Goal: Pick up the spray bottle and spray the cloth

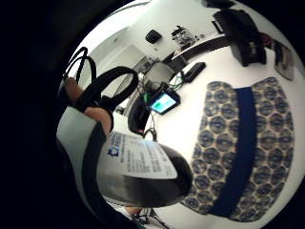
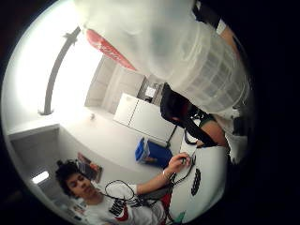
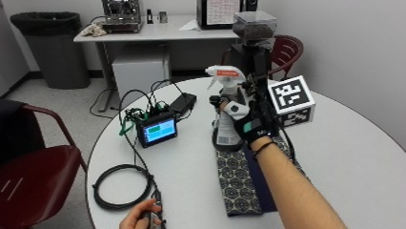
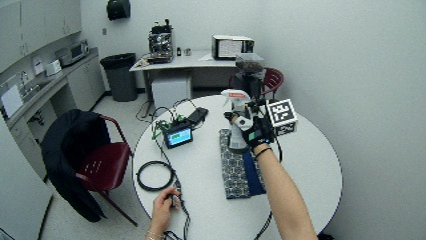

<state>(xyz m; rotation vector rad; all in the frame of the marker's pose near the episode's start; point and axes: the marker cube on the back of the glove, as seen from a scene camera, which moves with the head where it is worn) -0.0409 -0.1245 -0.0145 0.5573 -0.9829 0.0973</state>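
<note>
My gloved right hand [image 3: 244,121] grips the spray bottle [image 3: 226,110] round its body and holds it upright above the far end of the cloth [image 3: 244,183]. The bottle is clear with a white label, a white trigger head and a red band; its nozzle points left, away from the cloth. The cloth is a patterned blue-and-cream strip with a dark blue band, lying flat on the round white table [image 3: 355,152]. In the little finger side palm view the bottle's labelled base [image 1: 143,169] sits close, with the cloth [image 1: 238,148] below it. The bottle's clear body [image 2: 187,51] fills the thumb side palm view.
A small device with a lit screen [image 3: 158,130] and tangled cables stands left of the cloth. A coiled black cable [image 3: 120,186] lies at the table's near left, beside the person's bare left hand [image 3: 143,218]. A dark grinder-like machine [image 3: 254,43] stands behind the bottle. A red chair [image 3: 32,176] is left.
</note>
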